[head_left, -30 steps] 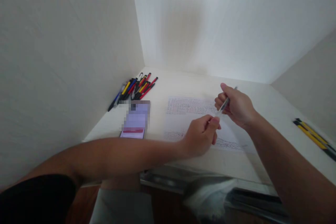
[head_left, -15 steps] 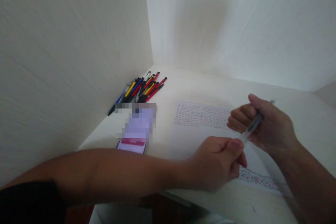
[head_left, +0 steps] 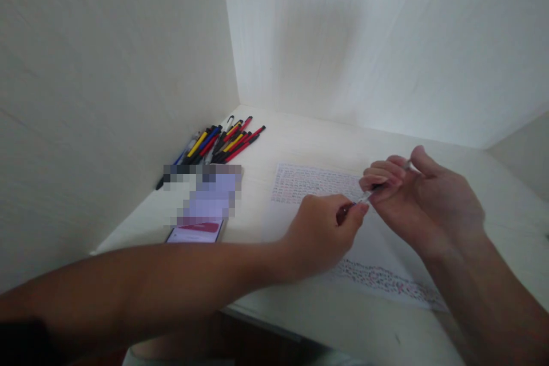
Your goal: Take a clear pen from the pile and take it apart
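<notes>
Both hands hold a slim clear pen (head_left: pixel 377 187) with a dark section, slanting above a sheet of paper (head_left: pixel 309 217). My left hand (head_left: pixel 326 231) pinches its lower end between thumb and fingers. My right hand (head_left: pixel 429 200) faces palm up, its fingers curled round the upper part of the pen, the thumb near the top end. Fingers hide parts of the pen. Dense rows of small handwriting in dark and red ink cover the paper's far part and its near edge, with a blank band between.
Several pens (head_left: pixel 223 140) in red, yellow, blue and black lie heaped at the back left. A lit phone (head_left: pixel 197 231), partly pixelated, lies in front of them. White panels (head_left: pixel 343 40) rise behind and at the left of the white desk (head_left: pixel 253 183).
My right hand has turned more palm up, its fingers now curled over the pen. The pen and my left hand sit farther left and higher in view; the whole view has shifted slightly.
</notes>
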Demonstrator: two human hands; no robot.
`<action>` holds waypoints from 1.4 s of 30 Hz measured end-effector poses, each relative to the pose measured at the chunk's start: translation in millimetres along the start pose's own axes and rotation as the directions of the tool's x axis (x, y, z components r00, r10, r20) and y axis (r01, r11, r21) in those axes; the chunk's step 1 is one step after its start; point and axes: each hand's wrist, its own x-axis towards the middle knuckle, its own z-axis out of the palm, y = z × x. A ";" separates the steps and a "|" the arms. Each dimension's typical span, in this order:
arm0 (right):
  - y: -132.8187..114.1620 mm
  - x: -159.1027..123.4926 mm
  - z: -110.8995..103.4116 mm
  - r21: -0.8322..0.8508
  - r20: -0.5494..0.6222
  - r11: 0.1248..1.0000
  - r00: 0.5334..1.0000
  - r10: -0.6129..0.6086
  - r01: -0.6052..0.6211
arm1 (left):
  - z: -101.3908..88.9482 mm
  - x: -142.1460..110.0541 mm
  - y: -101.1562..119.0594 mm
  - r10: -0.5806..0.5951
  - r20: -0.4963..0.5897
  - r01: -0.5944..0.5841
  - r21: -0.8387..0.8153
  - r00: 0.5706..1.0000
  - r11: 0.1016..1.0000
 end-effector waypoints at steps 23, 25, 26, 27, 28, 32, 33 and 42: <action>-13.0 -11.1 0.8 0.217 -0.017 0.976 1.000 0.018 -0.014 | 1.8 -2.1 3.8 -0.133 0.401 0.358 -0.561 0.906 0.746; -11.2 -8.4 -1.2 0.157 -0.016 0.988 1.000 0.009 -0.006 | 4.1 -1.8 0.9 -0.153 0.303 0.302 -0.543 0.941 0.784; -10.2 -6.6 -2.5 0.124 -0.019 0.992 1.000 0.005 -0.002 | 4.9 -1.6 -0.7 -0.159 0.234 0.261 -0.512 0.959 0.819; -9.3 -4.9 -4.2 0.102 -0.023 0.995 1.000 0.001 0.002 | 5.4 -1.3 -2.0 -0.164 0.163 0.223 -0.475 0.973 0.851; -8.6 -3.3 -6.2 0.096 -0.027 0.995 1.000 -0.004 0.006 | 5.8 -1.2 -2.9 -0.172 0.101 0.199 -0.445 0.980 0.873; -8.5 -1.0 -17.7 0.224 -0.081 0.974 0.997 0.013 0.006 | 5.6 -2.4 -2.0 -0.218 0.046 0.216 -0.423 0.975 0.880; -8.8 -1.5 -20.5 0.256 -0.109 0.966 0.994 0.014 0.015 | 5.0 -3.4 -0.8 -0.204 0.066 0.213 -0.408 0.977 0.888; -8.9 -0.3 -18.7 0.131 -0.051 0.991 0.999 0.004 0.002 | 3.0 -12.4 5.9 -0.113 0.128 0.152 -0.358 0.985 0.921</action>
